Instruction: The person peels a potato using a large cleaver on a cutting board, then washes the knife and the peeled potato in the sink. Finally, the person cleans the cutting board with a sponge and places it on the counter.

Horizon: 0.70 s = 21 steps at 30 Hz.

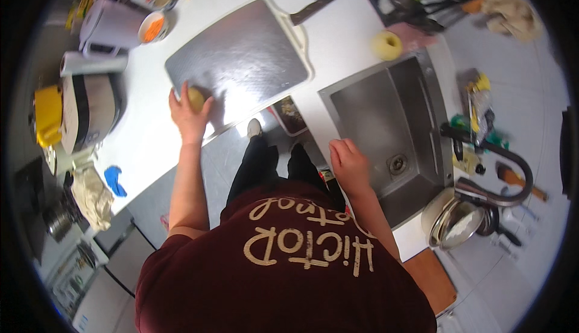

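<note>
My left hand (189, 118) is closed around a yellowish round vegetable (196, 100), perhaps a potato, at the near left corner of a grey cutting board (244, 48) with a pale rim. Part of the vegetable is hidden under my fingers. My right hand (350, 165) hovers by the near left edge of the steel sink (375, 111), its fingers curled in and no object visible in them. Beyond the board's right corner lies a cleaver (319, 3) with a dark handle. A bowl of orange shreds (154, 29) stands past the board's left side.
A lilac pitcher (111, 25), a paper roll (94, 63) and a rice cooker (90, 111) line the left side. A pale yellow ring-shaped roll (386, 46) sits behind the sink. The black faucet (520, 165) and stacked metal bowls (457, 224) are at the right.
</note>
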Each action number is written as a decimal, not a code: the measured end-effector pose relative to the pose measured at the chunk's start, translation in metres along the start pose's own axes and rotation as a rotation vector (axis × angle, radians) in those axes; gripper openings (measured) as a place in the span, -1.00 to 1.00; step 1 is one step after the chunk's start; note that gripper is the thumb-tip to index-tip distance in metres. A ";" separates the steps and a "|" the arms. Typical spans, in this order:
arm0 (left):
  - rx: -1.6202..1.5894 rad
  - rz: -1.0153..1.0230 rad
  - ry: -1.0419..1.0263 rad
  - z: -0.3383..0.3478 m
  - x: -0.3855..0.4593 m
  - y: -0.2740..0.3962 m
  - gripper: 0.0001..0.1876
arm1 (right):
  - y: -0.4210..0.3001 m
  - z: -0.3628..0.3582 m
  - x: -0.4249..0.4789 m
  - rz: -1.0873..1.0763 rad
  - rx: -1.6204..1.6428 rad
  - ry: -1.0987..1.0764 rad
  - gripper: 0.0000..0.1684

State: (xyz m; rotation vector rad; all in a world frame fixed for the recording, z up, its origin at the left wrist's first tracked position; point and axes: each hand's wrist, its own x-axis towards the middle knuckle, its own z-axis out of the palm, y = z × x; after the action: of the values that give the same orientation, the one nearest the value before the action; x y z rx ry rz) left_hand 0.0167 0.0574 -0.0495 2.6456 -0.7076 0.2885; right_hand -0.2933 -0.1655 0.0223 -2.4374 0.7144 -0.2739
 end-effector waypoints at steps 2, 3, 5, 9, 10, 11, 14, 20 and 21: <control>0.011 -0.035 -0.123 0.020 -0.003 -0.028 -0.16 | 0.011 -0.006 -0.005 0.020 0.002 0.021 -0.92; -0.019 -0.031 -0.175 0.022 -0.002 -0.034 -0.14 | 0.017 -0.009 -0.011 0.047 0.007 0.051 -0.92; -0.041 0.000 -0.218 0.026 0.010 -0.036 -0.28 | 0.033 -0.018 -0.021 0.108 0.018 0.114 -0.91; -0.764 -0.380 -0.395 0.017 0.025 -0.002 -0.42 | 0.098 -0.054 -0.042 0.335 -0.010 0.311 -0.88; -1.039 -0.450 -0.497 0.008 0.025 0.036 -0.40 | 0.118 -0.067 -0.051 0.431 -0.007 0.345 -0.87; -1.303 -0.531 -0.598 -0.004 0.019 0.075 -0.38 | 0.140 -0.078 -0.060 0.521 0.007 0.373 -0.86; -1.756 -0.681 -1.136 -0.008 -0.007 0.197 -0.34 | 0.224 -0.108 -0.076 0.520 0.000 0.595 -0.78; -1.798 -0.918 -1.665 0.025 -0.080 0.397 -0.56 | 0.400 -0.137 -0.119 0.503 0.428 0.842 -0.61; -1.729 -0.951 -1.697 0.025 -0.091 0.419 -0.49 | 0.411 -0.143 -0.123 0.548 0.350 0.819 -0.60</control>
State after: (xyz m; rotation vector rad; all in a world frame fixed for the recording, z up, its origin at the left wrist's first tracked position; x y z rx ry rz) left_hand -0.2740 -0.2479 0.0316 0.6698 0.1855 -1.8946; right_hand -0.6215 -0.4495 -0.1051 -1.6588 1.4860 -1.0880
